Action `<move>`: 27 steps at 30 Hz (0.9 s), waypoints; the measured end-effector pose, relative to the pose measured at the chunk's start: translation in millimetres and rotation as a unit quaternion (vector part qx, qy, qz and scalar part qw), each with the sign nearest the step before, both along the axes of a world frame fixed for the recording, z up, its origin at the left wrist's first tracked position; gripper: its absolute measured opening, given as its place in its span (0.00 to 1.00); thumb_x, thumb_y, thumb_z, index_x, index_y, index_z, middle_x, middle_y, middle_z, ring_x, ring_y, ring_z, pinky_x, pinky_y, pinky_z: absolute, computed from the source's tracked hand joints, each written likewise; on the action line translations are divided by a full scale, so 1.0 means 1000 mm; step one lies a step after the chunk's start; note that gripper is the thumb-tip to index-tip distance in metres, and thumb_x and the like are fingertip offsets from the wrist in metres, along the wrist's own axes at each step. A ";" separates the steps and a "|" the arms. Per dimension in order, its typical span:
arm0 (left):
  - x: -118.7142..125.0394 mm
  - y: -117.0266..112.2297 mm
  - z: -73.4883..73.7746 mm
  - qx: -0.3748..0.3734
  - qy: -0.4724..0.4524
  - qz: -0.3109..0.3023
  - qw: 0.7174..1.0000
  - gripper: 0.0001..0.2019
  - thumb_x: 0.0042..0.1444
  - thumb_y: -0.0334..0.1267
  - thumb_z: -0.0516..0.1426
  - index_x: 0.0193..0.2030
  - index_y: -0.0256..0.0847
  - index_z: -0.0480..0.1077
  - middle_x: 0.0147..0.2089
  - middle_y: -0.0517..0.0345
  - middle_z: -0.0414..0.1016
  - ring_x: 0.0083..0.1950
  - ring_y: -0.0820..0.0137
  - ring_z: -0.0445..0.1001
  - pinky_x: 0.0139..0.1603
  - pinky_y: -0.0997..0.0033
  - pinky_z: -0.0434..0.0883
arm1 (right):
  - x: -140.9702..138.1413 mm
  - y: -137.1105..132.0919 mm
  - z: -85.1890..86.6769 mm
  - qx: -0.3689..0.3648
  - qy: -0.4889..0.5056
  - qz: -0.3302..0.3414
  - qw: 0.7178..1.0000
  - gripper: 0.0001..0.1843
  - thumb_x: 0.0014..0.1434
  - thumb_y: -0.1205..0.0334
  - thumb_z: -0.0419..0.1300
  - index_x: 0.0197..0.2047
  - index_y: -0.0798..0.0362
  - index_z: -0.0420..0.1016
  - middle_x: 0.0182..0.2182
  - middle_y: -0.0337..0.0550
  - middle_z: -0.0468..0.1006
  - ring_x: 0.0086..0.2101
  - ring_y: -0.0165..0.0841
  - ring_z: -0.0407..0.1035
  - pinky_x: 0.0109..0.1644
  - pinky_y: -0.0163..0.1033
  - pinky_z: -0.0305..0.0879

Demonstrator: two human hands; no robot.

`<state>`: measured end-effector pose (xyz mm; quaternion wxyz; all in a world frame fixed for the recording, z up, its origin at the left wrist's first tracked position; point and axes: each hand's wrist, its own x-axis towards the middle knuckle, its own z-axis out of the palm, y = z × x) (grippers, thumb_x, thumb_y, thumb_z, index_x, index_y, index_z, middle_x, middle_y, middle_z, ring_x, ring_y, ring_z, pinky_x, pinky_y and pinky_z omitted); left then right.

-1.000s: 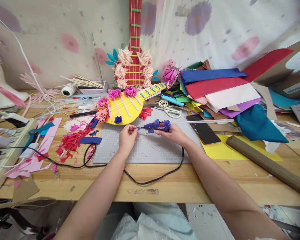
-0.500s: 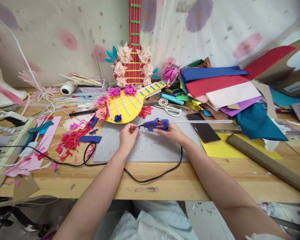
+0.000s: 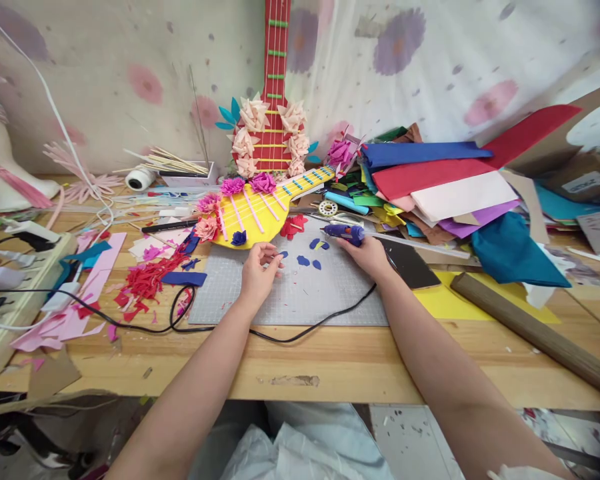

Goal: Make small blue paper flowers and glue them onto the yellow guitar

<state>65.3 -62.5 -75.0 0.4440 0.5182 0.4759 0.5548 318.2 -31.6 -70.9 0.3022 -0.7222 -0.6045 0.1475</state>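
My left hand (image 3: 261, 268) is closed in a pinch on a small blue paper petal (image 3: 283, 255), above the grey cutting mat (image 3: 290, 303). My right hand (image 3: 367, 257) grips a blue glue gun (image 3: 344, 233), its nozzle pointing left and a long clear glue stick (image 3: 420, 245) sticking out of its back. Between the hands, several loose blue petals (image 3: 303, 261) lie on the mat, with a yellow bit among them. Behind them rests a yellow paper-covered lute (image 3: 253, 217) decorated with pink, magenta and blue paper flowers. A red paper flower (image 3: 294, 227) lies beside it.
Left are red paper scraps (image 3: 147, 277) and a power strip (image 3: 30, 300). The glue gun's black cord (image 3: 300, 335) loops across the front. Right are stacked coloured papers (image 3: 440, 177), a black phone (image 3: 413, 267) and a brown roll (image 3: 530, 333). A red lute (image 3: 273, 127) stands behind.
My right hand has drawn the glue gun away to the right from my left hand, uncovering the loose blue petals on the mat. My left hand stays nearly in place.
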 end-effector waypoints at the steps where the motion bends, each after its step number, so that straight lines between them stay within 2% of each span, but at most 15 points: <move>1: -0.001 0.001 0.003 0.011 -0.010 0.004 1.000 0.14 0.46 0.39 0.60 0.38 0.41 0.61 0.32 0.62 0.69 0.27 0.75 0.73 0.20 0.78 0.71 | 0.000 0.001 0.001 -0.010 0.001 -0.014 1.000 0.29 0.48 0.35 0.56 0.33 0.56 0.77 0.27 0.52 0.77 0.32 0.44 0.72 0.34 0.44 0.64; 4: -0.011 0.007 0.018 0.038 -0.043 0.035 0.998 0.16 0.45 0.40 0.61 0.36 0.42 0.59 0.31 0.64 0.70 0.26 0.76 0.73 0.20 0.79 0.71 | 0.000 0.000 0.005 -0.025 0.002 -0.022 0.999 0.31 0.47 0.34 0.56 0.36 0.55 0.76 0.31 0.52 0.78 0.33 0.43 0.71 0.35 0.43 0.64; 6: -0.024 0.014 0.032 0.054 -0.059 0.065 0.995 0.18 0.43 0.40 0.63 0.36 0.42 0.58 0.31 0.64 0.70 0.25 0.76 0.73 0.20 0.80 0.71 | 0.003 -0.003 0.009 -0.029 -0.023 -0.004 0.999 0.30 0.47 0.34 0.56 0.36 0.55 0.74 0.32 0.51 0.77 0.34 0.42 0.71 0.35 0.42 0.63; 10: -0.062 0.029 0.057 0.077 -0.036 0.090 0.992 0.19 0.40 0.37 0.65 0.35 0.42 0.59 0.29 0.65 0.70 0.26 0.75 0.74 0.21 0.79 0.71 | 0.020 -0.014 0.024 -0.036 -0.159 0.009 0.987 0.27 0.44 0.36 0.60 0.33 0.53 0.71 0.34 0.53 0.76 0.36 0.43 0.70 0.35 0.42 0.62; 12: -0.082 0.034 0.068 0.065 -0.006 0.093 0.994 0.16 0.42 0.33 0.64 0.33 0.40 0.60 0.28 0.65 0.70 0.26 0.74 0.74 0.21 0.78 0.70 | 0.023 -0.021 0.035 -0.092 -0.210 0.014 0.973 0.24 0.43 0.37 0.61 0.28 0.52 0.69 0.29 0.51 0.76 0.32 0.42 0.69 0.32 0.42 0.60; 14: -0.099 0.036 0.077 0.036 0.036 0.090 0.995 0.13 0.44 0.27 0.62 0.32 0.38 0.61 0.26 0.64 0.71 0.26 0.75 0.73 0.22 0.79 0.70 | 0.017 -0.026 0.046 -0.172 -0.210 0.062 0.960 0.22 0.44 0.38 0.60 0.24 0.50 0.67 0.23 0.46 0.74 0.25 0.37 0.66 0.28 0.41 0.57; 15: -0.105 0.036 0.080 0.017 0.061 0.083 0.995 0.12 0.45 0.24 0.61 0.33 0.38 0.61 0.24 0.64 0.71 0.25 0.76 0.73 0.23 0.79 0.69 | 0.010 -0.028 0.050 -0.200 -0.194 0.102 0.955 0.22 0.46 0.39 0.60 0.23 0.50 0.67 0.21 0.43 0.73 0.23 0.35 0.65 0.26 0.40 0.56; 17: -0.115 0.036 0.086 -0.023 0.111 0.060 0.992 0.14 0.44 0.20 0.60 0.33 0.38 0.62 0.21 0.65 0.71 0.23 0.76 0.72 0.24 0.80 0.68 | -0.010 -0.030 0.056 -0.199 -0.132 0.192 0.952 0.20 0.48 0.41 0.59 0.22 0.50 0.67 0.21 0.42 0.73 0.22 0.32 0.64 0.25 0.38 0.55; 21: -0.122 0.036 0.091 -0.074 0.163 -0.031 0.983 0.19 0.37 0.20 0.64 0.34 0.39 0.64 0.19 0.66 0.70 0.20 0.74 0.70 0.22 0.78 0.66 | -0.061 -0.021 0.059 -0.112 0.036 0.317 0.941 0.16 0.52 0.46 0.58 0.29 0.51 0.69 0.26 0.40 0.75 0.27 0.30 0.67 0.30 0.35 0.60; 25: -0.115 0.043 0.092 -0.057 0.221 -0.139 0.964 0.24 0.29 0.23 0.67 0.37 0.40 0.68 0.20 0.64 0.72 0.19 0.70 0.70 0.22 0.75 0.63 | -0.109 -0.003 0.064 -0.035 0.185 0.338 0.922 0.14 0.49 0.53 0.62 0.35 0.52 0.67 0.29 0.40 0.75 0.30 0.29 0.69 0.34 0.35 0.64; 27: -0.108 0.048 0.093 -0.034 0.301 -0.173 0.937 0.25 0.30 0.25 0.67 0.38 0.42 0.68 0.20 0.65 0.72 0.19 0.69 0.70 0.23 0.75 0.61 | -0.129 0.006 0.068 -0.055 0.253 0.350 0.901 0.14 0.48 0.58 0.62 0.36 0.51 0.64 0.30 0.39 0.76 0.32 0.30 0.71 0.35 0.35 0.65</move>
